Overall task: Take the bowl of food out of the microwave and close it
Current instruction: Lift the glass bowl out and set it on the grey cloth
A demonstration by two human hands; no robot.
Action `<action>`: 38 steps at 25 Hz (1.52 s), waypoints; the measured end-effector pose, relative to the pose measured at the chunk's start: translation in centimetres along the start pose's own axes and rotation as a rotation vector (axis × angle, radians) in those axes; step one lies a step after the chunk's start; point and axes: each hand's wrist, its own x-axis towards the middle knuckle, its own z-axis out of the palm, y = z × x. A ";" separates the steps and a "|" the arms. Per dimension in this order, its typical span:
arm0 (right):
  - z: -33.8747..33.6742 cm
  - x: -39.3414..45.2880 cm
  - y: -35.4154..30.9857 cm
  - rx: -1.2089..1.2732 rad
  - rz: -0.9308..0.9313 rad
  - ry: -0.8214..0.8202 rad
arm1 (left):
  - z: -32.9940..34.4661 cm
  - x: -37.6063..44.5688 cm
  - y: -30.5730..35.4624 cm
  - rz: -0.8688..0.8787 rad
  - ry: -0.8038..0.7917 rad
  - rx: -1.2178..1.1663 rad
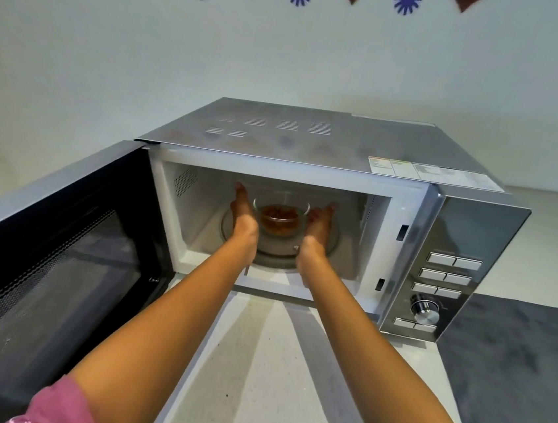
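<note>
Item: glass bowl (pixel 279 219) w/ reddish food, centre of turntable (pixel 325 247) inside microwave (pixel 312 146), door (pixel 54 242) open; my left hand (pixel 243 215) & right hand (pixel 318 225) spread open flanking it, contact unclear; prob. slick, breakable, maybe hot—grip both sides below rim.

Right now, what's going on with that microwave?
A person has both hands inside the open microwave, the left hand and right hand on either side of a glass bowl of reddish-brown food. The bowl sits on the turntable, not yet brought out. The door is swung wide open to the left.
</note>
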 end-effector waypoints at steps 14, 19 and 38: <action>1.5 0.5 1.0 0.002 -0.021 0.000 | 2.1 0.1 -1.4 -0.083 -0.044 -0.271; 0.2 -1.6 0.6 0.003 0.002 -0.053 | 2.4 -3.0 -1.6 -0.063 -0.067 -0.299; -12.2 -18.1 2.6 0.088 -0.016 0.091 | 0.9 -21.5 -5.8 -0.237 -0.063 -0.258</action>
